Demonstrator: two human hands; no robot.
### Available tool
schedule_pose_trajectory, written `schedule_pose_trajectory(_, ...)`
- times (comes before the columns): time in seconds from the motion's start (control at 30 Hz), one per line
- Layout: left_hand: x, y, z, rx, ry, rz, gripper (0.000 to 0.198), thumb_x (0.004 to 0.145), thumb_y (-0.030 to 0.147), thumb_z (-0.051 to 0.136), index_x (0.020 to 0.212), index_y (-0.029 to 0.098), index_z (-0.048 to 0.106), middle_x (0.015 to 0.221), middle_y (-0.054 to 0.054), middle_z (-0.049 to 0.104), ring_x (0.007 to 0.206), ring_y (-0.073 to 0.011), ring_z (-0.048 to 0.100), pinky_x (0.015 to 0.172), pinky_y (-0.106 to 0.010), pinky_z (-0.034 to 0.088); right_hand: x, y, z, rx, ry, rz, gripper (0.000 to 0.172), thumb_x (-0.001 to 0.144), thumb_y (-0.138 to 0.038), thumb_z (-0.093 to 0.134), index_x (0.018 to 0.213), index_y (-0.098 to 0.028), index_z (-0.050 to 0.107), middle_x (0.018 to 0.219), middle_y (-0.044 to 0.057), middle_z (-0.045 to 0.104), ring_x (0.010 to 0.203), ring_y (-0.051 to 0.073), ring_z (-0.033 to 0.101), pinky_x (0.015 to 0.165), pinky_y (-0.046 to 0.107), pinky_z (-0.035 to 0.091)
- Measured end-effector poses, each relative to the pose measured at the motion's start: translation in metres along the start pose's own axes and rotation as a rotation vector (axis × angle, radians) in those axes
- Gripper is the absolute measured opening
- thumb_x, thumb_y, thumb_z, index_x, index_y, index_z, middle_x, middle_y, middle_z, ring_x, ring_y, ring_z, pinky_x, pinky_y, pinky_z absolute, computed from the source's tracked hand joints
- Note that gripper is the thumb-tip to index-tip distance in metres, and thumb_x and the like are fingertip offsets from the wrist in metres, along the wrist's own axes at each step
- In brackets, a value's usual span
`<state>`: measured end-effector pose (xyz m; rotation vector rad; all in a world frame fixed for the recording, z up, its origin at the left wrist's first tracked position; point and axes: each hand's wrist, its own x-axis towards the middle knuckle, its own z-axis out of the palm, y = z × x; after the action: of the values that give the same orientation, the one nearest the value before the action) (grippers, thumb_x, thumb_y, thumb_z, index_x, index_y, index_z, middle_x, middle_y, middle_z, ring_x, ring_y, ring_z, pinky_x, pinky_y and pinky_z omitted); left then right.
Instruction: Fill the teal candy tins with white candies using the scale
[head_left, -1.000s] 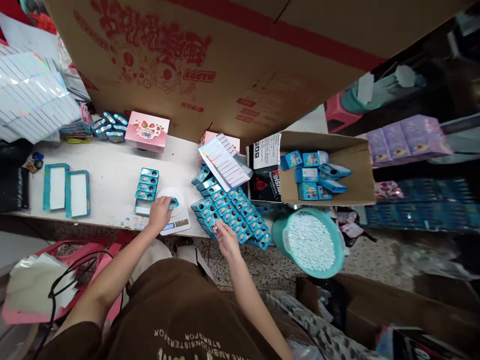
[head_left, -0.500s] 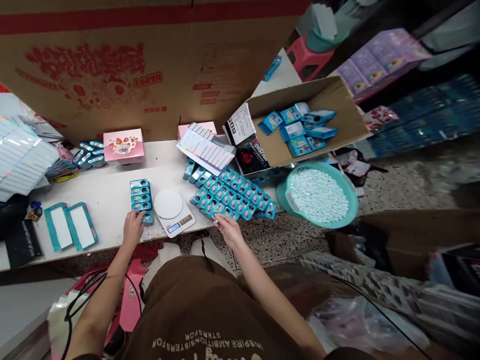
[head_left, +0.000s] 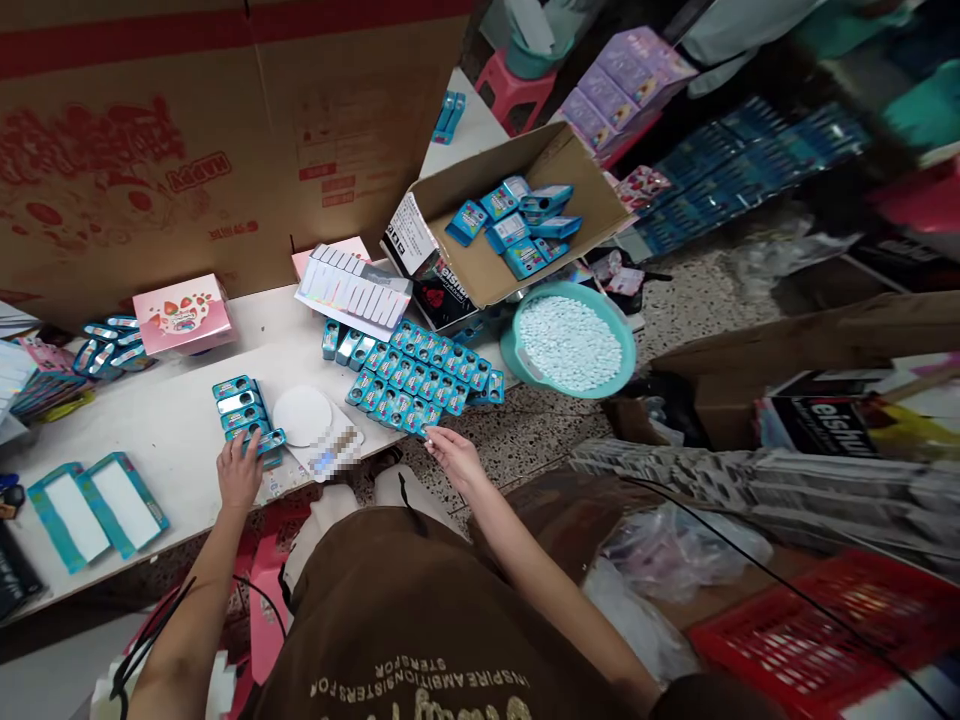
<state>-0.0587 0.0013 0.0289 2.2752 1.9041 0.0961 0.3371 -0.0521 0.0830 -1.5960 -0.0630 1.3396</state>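
Note:
My left hand [head_left: 240,474] is closed on a small blue box [head_left: 271,440], which sits tilted at the near end of a column of like boxes [head_left: 235,386]. Just right of it lies a white kitchen scale [head_left: 302,416] with a round plate; its display is blurred. My right hand [head_left: 456,464] pinches at the near corner of a block of blue boxes with round dark holes [head_left: 409,380]. A tiny pale spot shows at its fingertips, too small to name. A stack of white printed sheets [head_left: 352,292] covers the block's far edge.
A turquoise basin of white pellets [head_left: 574,345] stands to the right. Behind it, an open carton [head_left: 551,272] holds loose blue boxes. A pink strawberry box [head_left: 184,313] and two turquoise trays [head_left: 124,503] are on the left. A large carton [head_left: 247,130] walls the back.
The view has swung right. My left hand has tilted a blue box at the column's near end. My right hand stays pinched by the block's near corner.

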Motion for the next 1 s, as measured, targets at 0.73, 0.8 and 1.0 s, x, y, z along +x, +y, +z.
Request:
schedule_pose_trajectory(0.73, -0.022, -0.030, 0.012, -0.206, 0.028, -0.078, 0.040, 0.082, 0.027, 0.049, 0.120, 0.016, 0.045, 0.117, -0.015, 0.051, 0.114, -0.0248, 0.049, 0.092, -0.038, 0.044, 0.000, 0.004, 0.020, -0.058, -0.051, 0.023, 0.035, 0.042, -0.033, 0.086, 0.067, -0.015, 0.069, 0.063, 0.000, 0.063, 0.054, 0.008, 0.054, 0.057, 0.024, 0.046)
schedule_pose_trajectory(0.8, -0.023, -0.031, 0.008, -0.186, 0.036, -0.074, 0.040, 0.083, 0.030, 0.048, 0.120, 0.015, 0.046, 0.116, -0.015, 0.052, 0.113, -0.0250, 0.049, 0.092, -0.037, 0.045, 0.000, 0.004, 0.019, -0.063, -0.047, 0.015, 0.035, 0.043, -0.033, 0.085, 0.068, -0.015, 0.070, 0.062, 0.000, 0.063, 0.054, 0.009, 0.054, 0.056, 0.024, 0.046)
schedule_pose_trajectory(1.0, -0.021, -0.034, -0.004, -0.137, 0.001, -0.078, 0.040, 0.084, 0.029, 0.046, 0.121, 0.015, 0.047, 0.117, -0.015, 0.052, 0.112, -0.0249, 0.050, 0.090, -0.036, 0.045, -0.002, 0.006, 0.018, -0.064, -0.029, 0.016, 0.038, 0.040, -0.034, 0.086, 0.069, -0.015, 0.070, 0.062, 0.000, 0.063, 0.053, 0.008, 0.054, 0.056, 0.023, 0.046)
